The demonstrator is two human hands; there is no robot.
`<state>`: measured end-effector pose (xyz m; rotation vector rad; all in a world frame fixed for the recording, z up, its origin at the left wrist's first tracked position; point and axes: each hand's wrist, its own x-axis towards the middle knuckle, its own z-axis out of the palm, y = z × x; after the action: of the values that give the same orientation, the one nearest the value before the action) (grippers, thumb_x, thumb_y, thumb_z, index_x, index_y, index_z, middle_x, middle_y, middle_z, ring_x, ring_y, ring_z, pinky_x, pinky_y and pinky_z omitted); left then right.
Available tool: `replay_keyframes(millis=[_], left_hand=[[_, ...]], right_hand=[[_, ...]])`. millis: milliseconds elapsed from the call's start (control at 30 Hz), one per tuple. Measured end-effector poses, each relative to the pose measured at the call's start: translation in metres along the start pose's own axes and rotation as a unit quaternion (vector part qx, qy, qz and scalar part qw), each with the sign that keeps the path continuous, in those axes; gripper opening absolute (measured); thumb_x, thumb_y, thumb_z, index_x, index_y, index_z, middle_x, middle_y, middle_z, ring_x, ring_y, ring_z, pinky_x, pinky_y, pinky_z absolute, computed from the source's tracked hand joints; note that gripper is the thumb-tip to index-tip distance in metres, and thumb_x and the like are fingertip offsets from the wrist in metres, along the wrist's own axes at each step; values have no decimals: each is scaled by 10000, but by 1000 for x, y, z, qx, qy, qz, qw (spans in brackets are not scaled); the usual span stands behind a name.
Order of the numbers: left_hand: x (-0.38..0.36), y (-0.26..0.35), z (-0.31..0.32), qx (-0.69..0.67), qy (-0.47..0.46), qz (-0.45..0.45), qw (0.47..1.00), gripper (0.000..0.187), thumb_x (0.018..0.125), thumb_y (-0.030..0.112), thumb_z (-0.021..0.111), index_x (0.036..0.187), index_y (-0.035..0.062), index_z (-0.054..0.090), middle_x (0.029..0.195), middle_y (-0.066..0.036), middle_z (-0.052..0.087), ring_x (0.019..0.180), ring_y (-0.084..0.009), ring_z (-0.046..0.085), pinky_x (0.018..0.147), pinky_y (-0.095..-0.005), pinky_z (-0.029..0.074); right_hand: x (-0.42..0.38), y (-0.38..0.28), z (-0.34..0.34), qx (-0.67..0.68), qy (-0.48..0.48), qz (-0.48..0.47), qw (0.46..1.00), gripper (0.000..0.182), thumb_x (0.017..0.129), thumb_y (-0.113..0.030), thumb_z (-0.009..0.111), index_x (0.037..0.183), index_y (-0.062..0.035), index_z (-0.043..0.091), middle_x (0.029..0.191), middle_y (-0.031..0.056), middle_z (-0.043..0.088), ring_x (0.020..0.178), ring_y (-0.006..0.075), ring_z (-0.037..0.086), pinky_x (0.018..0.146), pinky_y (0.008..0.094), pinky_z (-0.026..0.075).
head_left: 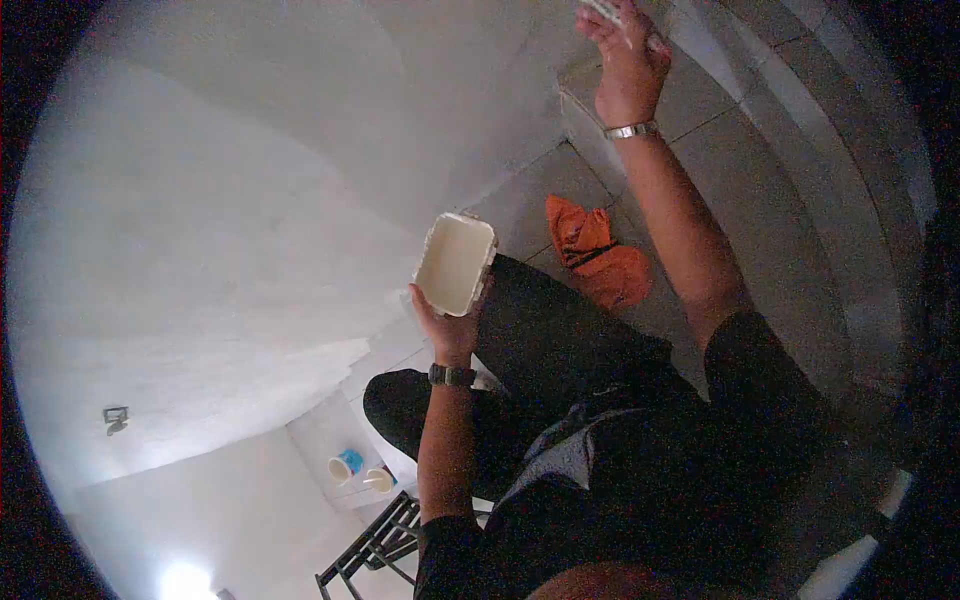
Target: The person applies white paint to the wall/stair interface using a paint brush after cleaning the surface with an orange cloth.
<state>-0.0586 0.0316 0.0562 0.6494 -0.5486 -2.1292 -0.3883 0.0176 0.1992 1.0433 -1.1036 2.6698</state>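
Observation:
My left hand (455, 330), with a dark watch at its wrist, grips a cream-coloured rectangular tub (456, 262) from below and the side. The tub's open top faces me; its inside is pale and its rim looks smeared. High up at the frame's upper edge, my right hand (630, 45) is raised close to the wall, a silver band round its wrist. Its fingers are bent round a whitish object (603, 9) that is partly cut off, so its kind cannot be made out. White smears show on the fingers.
A pale wall (230, 240) fills the left side. Crumpled orange cloth or bag (598, 255) lies on the tiled floor (740, 190). Curved steps (790, 120) run along the right. Two small buckets (345, 466) and a dark metal frame (380, 540) stand at lower left.

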Motion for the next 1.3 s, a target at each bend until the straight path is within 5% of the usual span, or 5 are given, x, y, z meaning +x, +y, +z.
replay_keyframes(millis=[167, 467, 900, 967, 1300], left_hand=[[3, 0, -14, 22, -8, -5, 1000, 702, 882, 619, 301, 1359, 103, 293, 1348, -122, 380, 1226, -326, 400, 957, -536, 392], [5, 1, -13, -47, -24, -25, 998, 673, 894, 594, 302, 1356, 104, 299, 1350, -118, 380, 1216, -326, 412, 954, -540, 393], [-4, 3, 7, 142, 17, 28, 989, 691, 886, 599, 324, 1358, 96, 290, 1343, -134, 379, 1214, -332, 411, 964, -532, 387], [-2, 2, 3, 140, 22, 39, 989, 696, 885, 605, 321, 1358, 96, 289, 1343, -134, 377, 1214, -331, 410, 966, -536, 381], [6, -1, -17, 4, -11, -18, 1000, 700, 880, 624, 301, 1357, 112, 297, 1342, -112, 377, 1209, -320, 411, 958, -548, 377]], right_hand=[[-59, 56, -44, -237, 21, 62, 969, 302, 885, -243, 536, 968, 37, 611, 837, 135, 656, 743, 205, 658, 679, 297, 534], [-112, 76, -79, -171, 96, 294, 935, 314, 856, -274, 602, 917, 34, 626, 750, 110, 656, 697, 180, 650, 649, 267, 527], [-44, 14, 12, -183, 5, -73, 980, 254, 882, -213, 532, 974, 8, 616, 812, 108, 664, 750, 200, 666, 711, 299, 519], [-75, 28, -2, -134, 40, 155, 978, 285, 893, -232, 533, 976, 31, 605, 841, 119, 661, 744, 200, 664, 723, 302, 521], [-150, 78, -82, -168, 116, 278, 939, 275, 877, -244, 564, 931, 19, 624, 782, 118, 664, 708, 190, 654, 657, 284, 521]])
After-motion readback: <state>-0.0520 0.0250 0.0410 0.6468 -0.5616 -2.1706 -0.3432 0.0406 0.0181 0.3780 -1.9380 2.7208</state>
